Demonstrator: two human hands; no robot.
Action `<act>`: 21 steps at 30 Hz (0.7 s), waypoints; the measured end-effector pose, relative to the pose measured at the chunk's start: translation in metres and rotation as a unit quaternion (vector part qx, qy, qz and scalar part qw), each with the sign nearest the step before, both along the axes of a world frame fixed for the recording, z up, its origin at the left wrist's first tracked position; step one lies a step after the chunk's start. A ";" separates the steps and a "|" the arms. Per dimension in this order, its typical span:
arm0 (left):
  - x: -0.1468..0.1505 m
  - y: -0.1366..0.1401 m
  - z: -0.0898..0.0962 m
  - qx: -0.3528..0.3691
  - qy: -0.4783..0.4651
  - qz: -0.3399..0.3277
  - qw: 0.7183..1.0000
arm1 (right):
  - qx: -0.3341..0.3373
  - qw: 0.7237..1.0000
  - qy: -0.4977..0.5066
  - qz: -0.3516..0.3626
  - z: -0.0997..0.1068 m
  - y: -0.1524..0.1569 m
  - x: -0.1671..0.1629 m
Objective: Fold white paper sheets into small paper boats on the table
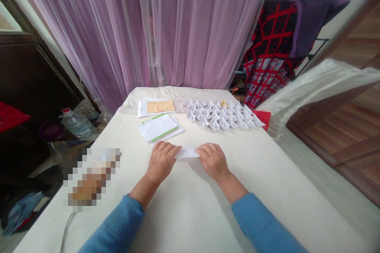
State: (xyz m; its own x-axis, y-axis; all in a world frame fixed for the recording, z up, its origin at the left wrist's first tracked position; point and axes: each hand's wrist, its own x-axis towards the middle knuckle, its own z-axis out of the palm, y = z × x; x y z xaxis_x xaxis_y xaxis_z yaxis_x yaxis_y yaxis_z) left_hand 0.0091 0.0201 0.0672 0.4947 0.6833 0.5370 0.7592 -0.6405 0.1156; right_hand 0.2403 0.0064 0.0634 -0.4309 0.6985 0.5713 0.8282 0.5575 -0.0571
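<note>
Left hand (pixel 162 162): thumb and fingers closed on one end of the paper strip (pixel 187 152)
Right hand (pixel 213 162): closed the same way on its other end
Paper strip: white and narrow, spanning the gap between both hands
Green-edged sheet (pixel 158 127): just beyond the left hand, lying on white papers (pixel 180 125)
Brown envelope (pixel 161 106): farther beyond the left hand
Paper boats (pixel 214 124): beyond the right hand, standing in close rows, white but for one yellow (pixel 224 104)
Pixelated object (pixel 93 178): left of the left hand, a cable (pixel 67 225) below it
Purple curtain (pixel 202 27): farthest out, ahead of both hands
</note>
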 end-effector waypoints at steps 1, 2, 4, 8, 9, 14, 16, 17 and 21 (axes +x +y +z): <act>0.002 0.000 -0.003 0.008 0.009 -0.004 1.000 | 0.014 1.000 0.000 0.001 -0.003 0.001 0.001; 0.004 0.000 -0.007 0.015 0.017 -0.009 1.000 | 0.023 1.000 -0.001 0.001 -0.007 0.001 0.001; 0.007 -0.002 -0.014 0.017 0.038 -0.025 0.999 | 0.019 1.000 -0.010 0.002 -0.014 0.000 0.002; 0.006 -0.014 -0.024 -0.034 0.097 -0.063 0.993 | -0.029 0.998 -0.037 0.039 -0.028 -0.010 0.004; 0.004 -0.018 -0.025 -0.047 0.107 -0.067 0.991 | -0.037 0.997 -0.040 0.052 -0.031 -0.013 0.005; -0.003 -0.032 -0.027 -0.076 0.109 -0.070 0.989 | -0.090 0.994 -0.023 0.061 -0.036 -0.025 0.010; -0.005 -0.034 -0.027 -0.083 0.100 -0.067 0.989 | -0.118 0.992 -0.015 0.049 -0.034 -0.027 0.012; -0.006 -0.035 -0.026 -0.086 0.097 -0.067 0.989 | -0.129 0.991 -0.012 0.043 -0.033 -0.028 0.013; -0.009 -0.039 -0.025 -0.096 0.093 -0.064 0.989 | -0.164 0.986 0.018 0.030 -0.032 -0.031 0.016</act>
